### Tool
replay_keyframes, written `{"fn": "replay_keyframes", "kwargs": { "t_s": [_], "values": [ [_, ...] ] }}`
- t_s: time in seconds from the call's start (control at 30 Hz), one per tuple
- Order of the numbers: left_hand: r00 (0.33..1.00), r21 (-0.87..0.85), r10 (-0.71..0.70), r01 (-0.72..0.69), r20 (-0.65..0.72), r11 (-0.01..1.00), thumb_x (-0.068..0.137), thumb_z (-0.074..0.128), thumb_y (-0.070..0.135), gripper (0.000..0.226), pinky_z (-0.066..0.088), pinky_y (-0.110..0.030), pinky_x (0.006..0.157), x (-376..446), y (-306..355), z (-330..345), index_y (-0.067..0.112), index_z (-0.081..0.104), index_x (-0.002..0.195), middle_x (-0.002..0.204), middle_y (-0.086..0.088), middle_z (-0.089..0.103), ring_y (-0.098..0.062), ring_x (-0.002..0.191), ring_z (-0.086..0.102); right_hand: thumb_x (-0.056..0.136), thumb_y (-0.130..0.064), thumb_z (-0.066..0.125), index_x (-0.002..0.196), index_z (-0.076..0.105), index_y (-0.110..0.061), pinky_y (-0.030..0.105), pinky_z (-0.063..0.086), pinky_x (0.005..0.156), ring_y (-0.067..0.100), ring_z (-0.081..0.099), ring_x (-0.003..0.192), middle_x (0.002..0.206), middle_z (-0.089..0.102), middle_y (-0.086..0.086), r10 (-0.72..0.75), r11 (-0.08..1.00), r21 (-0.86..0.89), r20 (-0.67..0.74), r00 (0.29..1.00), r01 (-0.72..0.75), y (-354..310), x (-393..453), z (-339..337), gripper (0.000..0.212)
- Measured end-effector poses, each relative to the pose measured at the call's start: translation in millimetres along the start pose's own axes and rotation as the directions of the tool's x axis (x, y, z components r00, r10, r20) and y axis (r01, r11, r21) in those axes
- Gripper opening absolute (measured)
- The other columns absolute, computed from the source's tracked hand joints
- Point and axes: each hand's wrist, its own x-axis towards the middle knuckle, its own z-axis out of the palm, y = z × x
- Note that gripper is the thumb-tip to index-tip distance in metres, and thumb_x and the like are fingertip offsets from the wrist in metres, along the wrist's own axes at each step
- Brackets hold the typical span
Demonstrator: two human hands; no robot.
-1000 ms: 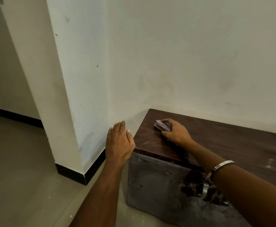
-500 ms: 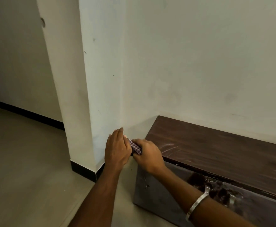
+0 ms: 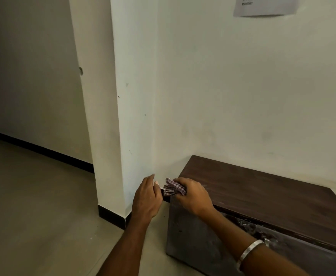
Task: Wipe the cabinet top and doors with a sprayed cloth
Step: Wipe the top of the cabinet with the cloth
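Observation:
A low cabinet with a dark brown wood top [image 3: 252, 188] and a worn grey front [image 3: 199, 236] stands against the white wall at the lower right. My right hand [image 3: 195, 196] grips a bunched checked cloth [image 3: 173, 187] at the cabinet's near left top corner. My left hand [image 3: 147, 196] is just left of that corner, fingers straight and pointing up, close to the cloth and the cabinet's edge. Whether it touches them I cannot tell. A metal bangle [image 3: 248, 253] is on my right wrist.
A white pillar [image 3: 123, 116] with a black skirting [image 3: 111, 216] stands directly left of the cabinet, leaving a narrow gap. Beige floor [image 3: 33, 206] spreads to the left. A paper notice [image 3: 266, 5] hangs on the wall above.
My right hand slid the cloth from the cabinet top toward its near left corner, meeting my left hand. The view has tilted upward, showing more wall.

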Motion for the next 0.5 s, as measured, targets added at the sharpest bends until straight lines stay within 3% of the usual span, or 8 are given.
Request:
{"fn": "replay_keyframes", "kwargs": {
  "t_s": [0.13,0.23,0.33,0.5],
  "values": [
    [0.999,0.076,0.04,-0.038,-0.014,0.996,0.1,0.037,0.028,0.046,0.035,-0.033,0.111,-9,-1,4,0.011,0.039,0.142,0.146,-0.006,0.044,-0.021,0.133,0.042,0.084,-0.026,0.07,0.125,0.059,-0.03,0.027,0.052,0.076,0.01,0.062,0.09,0.113,0.067,-0.006,0.21,0.977,-0.011,-0.071,0.975,-0.212,43,-10,-35,0.043],
    [0.994,0.206,0.113,-0.112,0.006,0.972,0.099,0.036,0.028,0.049,0.025,-0.032,0.116,-9,-2,19,0.012,0.036,0.145,0.15,-0.006,0.039,-0.019,0.139,0.034,0.087,-0.022,0.067,0.125,0.059,-0.026,0.029,0.052,0.07,0.012,0.061,0.082,0.105,0.067,-0.003,0.417,0.907,0.004,-0.17,0.893,-0.422,95,-22,-62,0.039],
    [0.978,0.299,0.199,-0.207,0.057,0.932,0.099,0.032,0.03,0.053,0.012,-0.03,0.12,-6,-2,44,0.015,0.027,0.149,0.155,-0.003,0.029,-0.016,0.145,0.022,0.089,-0.02,0.065,0.13,0.055,-0.021,0.039,0.055,0.08,0.021,0.063,0.093,0.112,0.067,0.004,0.514,0.841,-0.056,-0.223,0.828,-0.538,141,-33,-82,0.042],
    [0.959,0.311,0.26,-0.282,0.111,0.908,0.099,0.029,0.033,0.056,0.002,-0.028,0.118,5,1,79,0.016,0.021,0.151,0.158,-0.001,0.022,-0.014,0.147,0.014,0.09,-0.018,0.062,0.134,0.051,-0.014,0.044,0.05,0.093,0.029,0.059,0.11,0.126,0.061,0.012,0.533,0.812,-0.131,-0.233,0.814,-0.569,178,-33,-83,0.045]
  ]
}}
